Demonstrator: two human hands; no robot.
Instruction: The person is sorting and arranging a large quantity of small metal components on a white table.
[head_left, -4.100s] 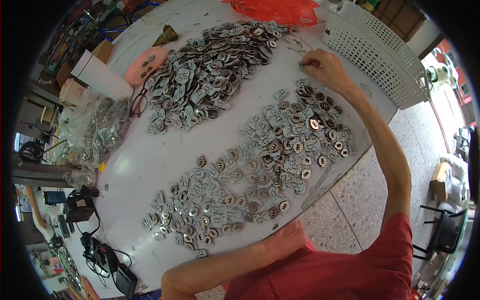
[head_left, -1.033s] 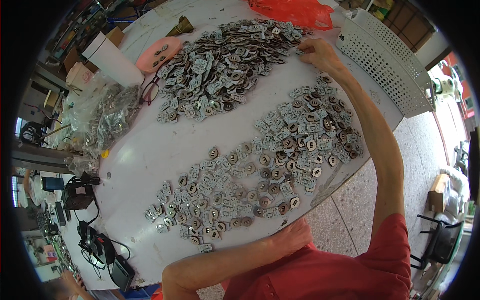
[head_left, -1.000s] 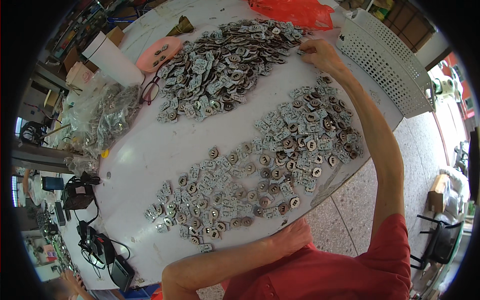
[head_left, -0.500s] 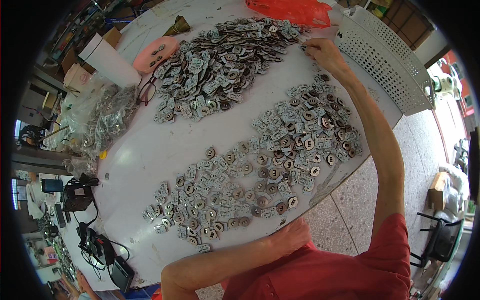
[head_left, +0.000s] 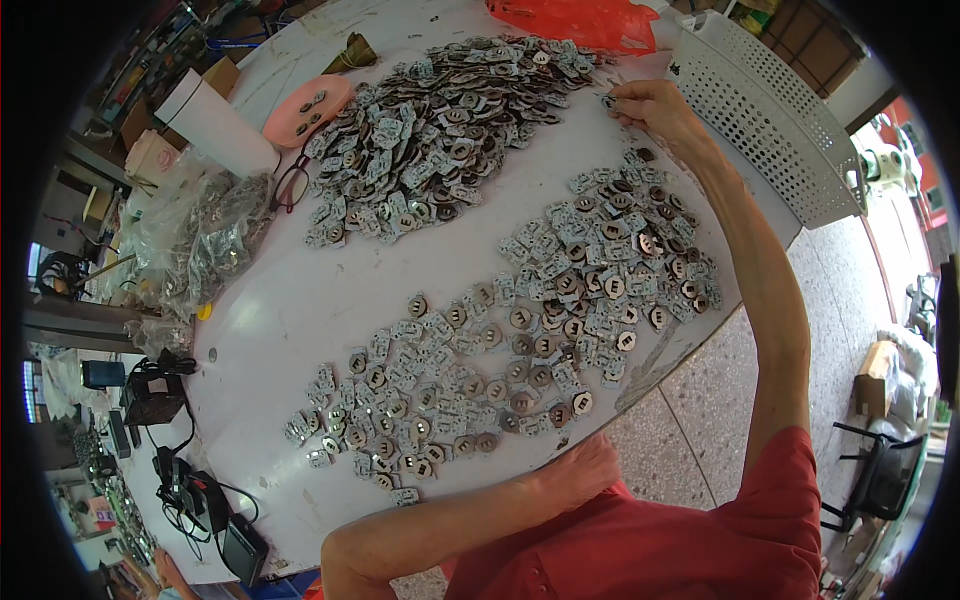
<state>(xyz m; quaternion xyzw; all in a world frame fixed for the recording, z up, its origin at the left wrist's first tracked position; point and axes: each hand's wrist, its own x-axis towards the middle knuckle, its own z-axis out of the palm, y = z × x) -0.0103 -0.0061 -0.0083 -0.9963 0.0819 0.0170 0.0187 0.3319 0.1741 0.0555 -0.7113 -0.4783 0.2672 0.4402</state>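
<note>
Far left, we log black adapters and cables (head_left: 190, 495) on the white table (head_left: 265, 390). Above them in view, clear plastic bags (head_left: 200, 235) with metal bits inside, beside a white cylinder (head_left: 215, 125). Next, a pink dish (head_left: 290, 112) holding a few small parts; glasses (head_left: 291, 188) lie just by it. Then we come to the heaped metal parts (head_left: 430, 130), piled thick, and nearer the person, the spread parts (head_left: 480, 370), thinner toward the left. Left hand (head_left: 590, 470): at the near table edge, against the red shirt (head_left: 640, 545); fingers hidden, so we cannot tell its grip. Right hand (head_left: 660, 112): fingertips pinching one small part (head_left: 608, 101), just off the heap's right end. Right of it we record a white perforated basket (head_left: 765, 120).
</note>
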